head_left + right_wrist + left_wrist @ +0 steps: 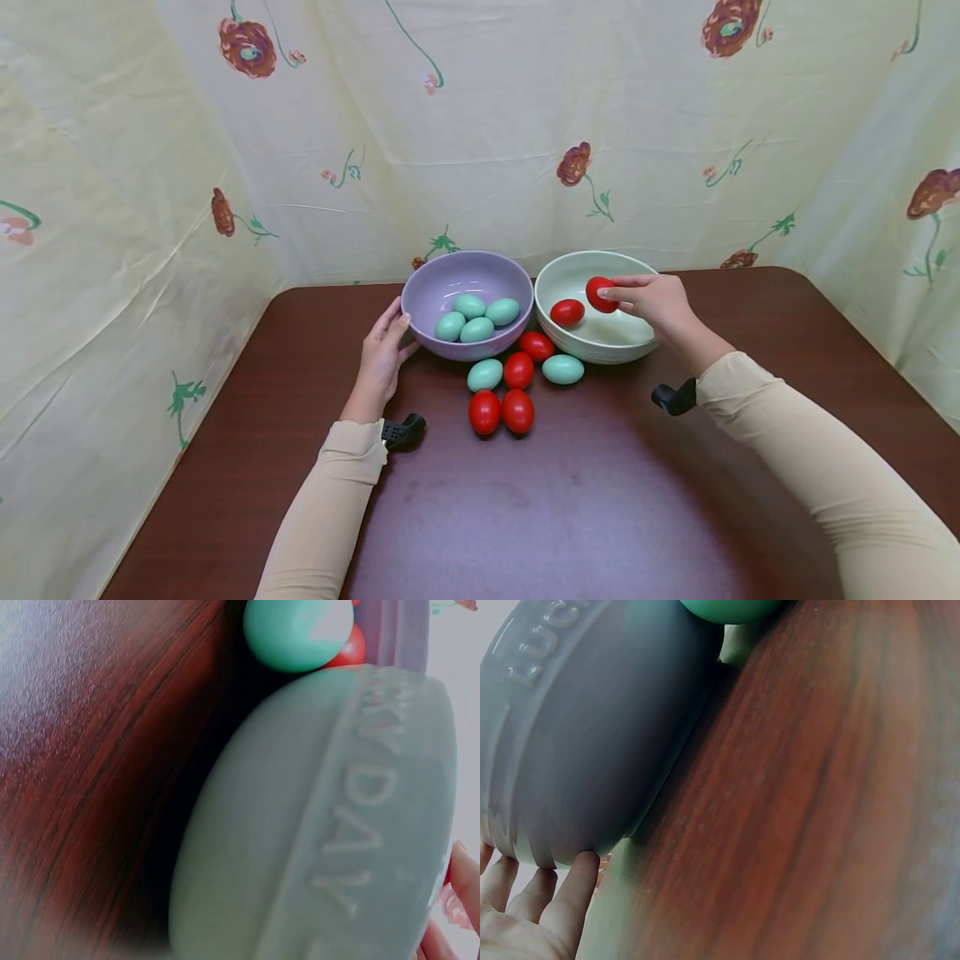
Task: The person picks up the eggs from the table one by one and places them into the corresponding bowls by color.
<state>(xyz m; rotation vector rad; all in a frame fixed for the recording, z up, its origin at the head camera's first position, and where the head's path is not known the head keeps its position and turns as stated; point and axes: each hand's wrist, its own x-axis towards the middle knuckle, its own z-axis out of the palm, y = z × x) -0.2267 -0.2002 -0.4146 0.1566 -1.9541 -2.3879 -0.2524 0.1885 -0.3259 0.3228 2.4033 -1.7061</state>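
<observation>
My left hand (381,357) rests against the outer left side of a purple bowl (420,287), fingers fairly straight. In the left wrist view, fingertips (585,862) touch that bowl's outer wall. Several mint-green toy eggs (477,330) lie in it. My right hand (660,302) pinches a red toy egg (600,293) between thumb and fingers, over the inside of a pale green bowl (600,352). A second red egg (567,313) lies inside that bowl. In the right wrist view, the pale bowl's wall (315,825) hides most of the hand and the held egg.
In front of the bowls, several red eggs (518,412) and two mint eggs (562,369) lie on the dark brown table (570,517). The bowls stand side by side near its back edge. A flowered cloth (480,167) hangs behind and at both sides.
</observation>
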